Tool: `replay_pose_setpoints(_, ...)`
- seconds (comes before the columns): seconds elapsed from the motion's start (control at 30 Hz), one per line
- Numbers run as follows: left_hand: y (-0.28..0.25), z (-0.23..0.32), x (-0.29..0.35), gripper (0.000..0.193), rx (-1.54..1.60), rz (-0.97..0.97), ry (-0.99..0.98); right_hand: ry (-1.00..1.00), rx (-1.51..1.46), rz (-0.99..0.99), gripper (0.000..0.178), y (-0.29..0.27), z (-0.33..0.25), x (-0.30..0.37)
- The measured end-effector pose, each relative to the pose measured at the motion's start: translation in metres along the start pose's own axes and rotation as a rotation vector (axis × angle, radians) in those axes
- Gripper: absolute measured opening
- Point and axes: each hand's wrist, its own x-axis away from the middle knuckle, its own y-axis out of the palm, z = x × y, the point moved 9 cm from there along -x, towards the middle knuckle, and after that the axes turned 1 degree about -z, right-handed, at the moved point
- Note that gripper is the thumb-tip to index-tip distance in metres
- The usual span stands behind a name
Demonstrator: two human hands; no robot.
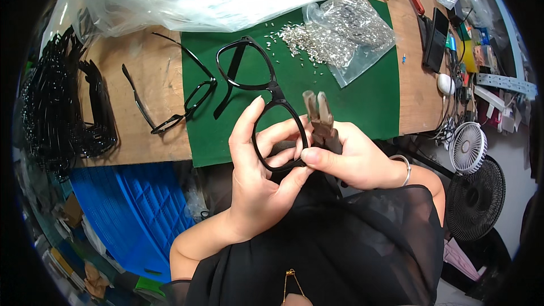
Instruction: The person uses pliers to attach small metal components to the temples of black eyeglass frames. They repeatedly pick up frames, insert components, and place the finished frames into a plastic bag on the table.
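Observation:
A black glasses frame (276, 86) is held up over the green mat (362, 110), one rim towards me. My left hand (249, 190) grips that near rim, its fingers passing behind and through the opening. In my right hand (360, 158) is a pair of pliers (324, 127), jaws pointing away from me and slightly parted beside the rim. The right thumb presses on the rim's lower right edge. Beyond the hands, small silver metal pieces (303, 42) spill from a clear plastic bag (368, 37). A second black glasses frame (213, 82) lies to the left with its temples spread.
Many black glasses frames (51, 102) are heaped at the table's left end. Clear plastic sheeting (215, 3) covers the far edge. A dark phone-like device (436, 39) and cables lie right. Below are a blue crate (107, 209), a white fan (468, 147) and a black fan (476, 198).

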Motion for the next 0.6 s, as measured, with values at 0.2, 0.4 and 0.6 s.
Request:
replay_pose_setpoints(0.2,-0.006,0.001,0.001,0.087,0.04,0.004,-0.028,0.076,-0.035,-0.044,0.018,0.002,0.006,-0.001)
replay_pose_setpoints(0.4,-0.007,0.004,0.004,0.088,-0.021,-0.089,-0.06,0.095,0.698,-0.16,0.027,-0.009,-0.001,0.022)
replay_pose_setpoints(0.6,0.001,0.003,0.003,0.084,0.037,-0.122,-0.123,0.147,0.803,-0.268,0.03,0.0,0.0,0.022)
